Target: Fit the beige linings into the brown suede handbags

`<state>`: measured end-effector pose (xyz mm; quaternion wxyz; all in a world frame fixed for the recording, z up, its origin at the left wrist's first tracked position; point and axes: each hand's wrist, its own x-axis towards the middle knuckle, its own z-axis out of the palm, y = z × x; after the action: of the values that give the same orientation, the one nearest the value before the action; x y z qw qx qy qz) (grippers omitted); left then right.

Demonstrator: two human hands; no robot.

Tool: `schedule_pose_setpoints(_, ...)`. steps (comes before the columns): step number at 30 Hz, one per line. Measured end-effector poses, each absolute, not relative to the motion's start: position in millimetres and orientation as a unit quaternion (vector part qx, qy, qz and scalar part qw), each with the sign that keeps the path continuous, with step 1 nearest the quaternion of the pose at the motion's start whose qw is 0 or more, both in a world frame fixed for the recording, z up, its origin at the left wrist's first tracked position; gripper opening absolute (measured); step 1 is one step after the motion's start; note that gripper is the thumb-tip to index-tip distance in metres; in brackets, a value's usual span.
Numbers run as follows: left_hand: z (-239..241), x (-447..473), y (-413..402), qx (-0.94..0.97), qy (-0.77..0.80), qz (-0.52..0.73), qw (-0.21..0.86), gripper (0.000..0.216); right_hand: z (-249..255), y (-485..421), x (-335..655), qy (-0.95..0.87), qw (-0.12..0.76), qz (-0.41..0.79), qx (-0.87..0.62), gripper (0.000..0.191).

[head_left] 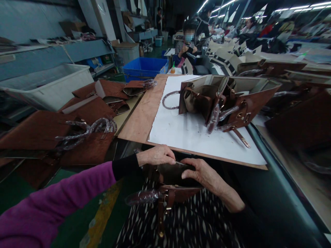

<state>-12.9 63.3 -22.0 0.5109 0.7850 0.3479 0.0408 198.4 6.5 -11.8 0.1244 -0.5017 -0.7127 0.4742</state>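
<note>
A brown leather handbag (169, 191) rests on my lap, its mouth held open toward me. My left hand (157, 155) is closed on the far left rim of the bag's opening. My right hand (204, 174) grips the right rim, fingers curled into the opening. A plastic-wrapped handle (143, 197) and a strap with a gold buckle hang down the bag's front. Just beyond my hands lies a wooden board (141, 120) covered by white paper (186, 132), and a finished brown handbag (227, 100) lies on its side there.
Several brown bags with wrapped handles (85, 132) are piled at the left. A white bin (49, 86) and a blue crate (144, 68) stand behind them. A seated person (187, 46) works further back. More bags line the bench at the right (297, 113).
</note>
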Motion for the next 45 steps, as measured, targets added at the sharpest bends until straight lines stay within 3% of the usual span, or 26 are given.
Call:
schedule_pose_setpoints(4, -24.9, -12.8, 62.5, 0.792, 0.344, 0.051, 0.501, 0.025, -10.2, 8.3, 193.2, -0.720, 0.117, 0.451, -0.514, 0.030)
schedule_pose_setpoints(10, -19.8, -9.4, 57.8, 0.797, 0.374, 0.039, 0.472, 0.024, -6.7, 13.1, 185.6, -0.717, 0.052, 0.409, -0.561, 0.024)
schedule_pose_setpoints(19, -20.1, -4.5, 51.3, 0.823, 0.378, 0.056, 0.420, 0.022, -16.5, 4.4, 180.3, -0.793, 0.065, 0.274, -0.540, 0.027)
schedule_pose_setpoints(25, -14.7, -4.9, 49.0, 0.825, 0.375, 0.061, 0.419, 0.022, -0.8, 3.6, 179.0, -0.763, 0.071, 0.380, -0.519, 0.017)
schedule_pose_setpoints(38, -16.1, -8.7, 50.6, 0.846, 0.338, 0.065, 0.408, 0.019, -7.6, 3.6, 167.6, -0.776, 0.067, 0.322, -0.538, 0.026)
schedule_pose_setpoints(45, -1.0, -39.1, 48.9, 0.793, 0.428, 0.070, 0.428, 0.019, -7.9, 3.8, 172.7, -0.752, 0.090, 0.348, -0.552, 0.027)
